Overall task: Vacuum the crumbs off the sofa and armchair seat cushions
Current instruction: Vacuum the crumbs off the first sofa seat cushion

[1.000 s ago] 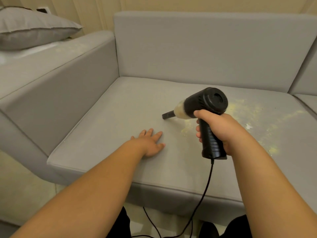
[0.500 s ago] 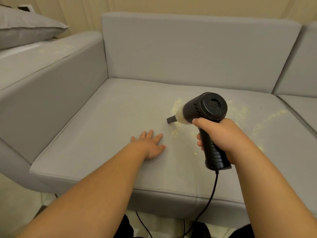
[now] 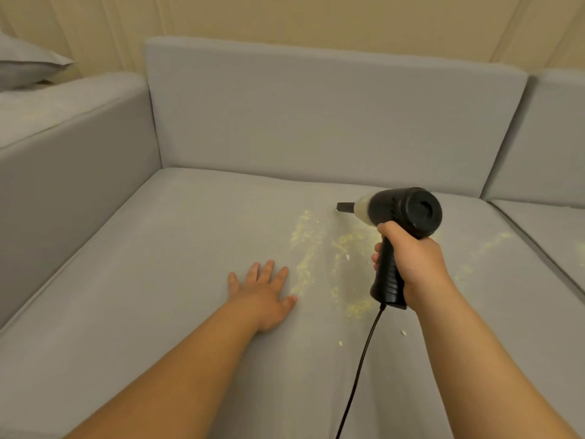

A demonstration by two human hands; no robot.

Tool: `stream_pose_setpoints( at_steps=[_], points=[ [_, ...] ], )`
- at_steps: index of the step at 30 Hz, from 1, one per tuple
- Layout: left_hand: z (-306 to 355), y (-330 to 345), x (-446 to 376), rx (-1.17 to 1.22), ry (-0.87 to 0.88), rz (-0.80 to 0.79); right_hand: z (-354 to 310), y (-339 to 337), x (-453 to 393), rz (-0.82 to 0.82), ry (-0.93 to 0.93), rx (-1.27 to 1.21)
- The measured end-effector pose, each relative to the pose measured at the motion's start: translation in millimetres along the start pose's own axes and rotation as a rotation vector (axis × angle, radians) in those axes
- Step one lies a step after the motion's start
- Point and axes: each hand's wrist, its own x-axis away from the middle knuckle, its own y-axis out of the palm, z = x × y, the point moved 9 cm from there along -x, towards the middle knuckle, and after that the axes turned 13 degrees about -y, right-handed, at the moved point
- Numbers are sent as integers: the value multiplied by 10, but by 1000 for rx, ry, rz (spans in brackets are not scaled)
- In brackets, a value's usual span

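Nearest us, our left hand lies flat on the seat cushion, fingers straight and spread. Just to its right, crumbs run in pale streaks away from us towards the backrest. Our right hand wraps its fingers round the grip of the vacuum, whose long axis points left; its nozzle sits beyond the far end of the streaks. Compared with half a second ago, the nozzle has shifted farther from us, uncovering the crumbs.

Crumbs, left hand on seat cushion
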Motion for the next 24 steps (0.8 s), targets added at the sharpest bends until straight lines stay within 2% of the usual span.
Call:
stream_pose_setpoints(
  at_steps=[4, 12, 17, 24],
  points=[
    [0, -173, -137, -9, 20, 79, 36, 87, -209, 9, -62, 44],
    [-94, -131, -253, 34, -8, 33, 187, 113, -469, 75, -11, -45],
    [-119, -114, -267, 46, -12, 16, 250, 331, -602, -11, 46, -92],
    [-130, -109, -268, 50, -25, 9, 270, 673, -721, -76, 20, -106]
  ],
)
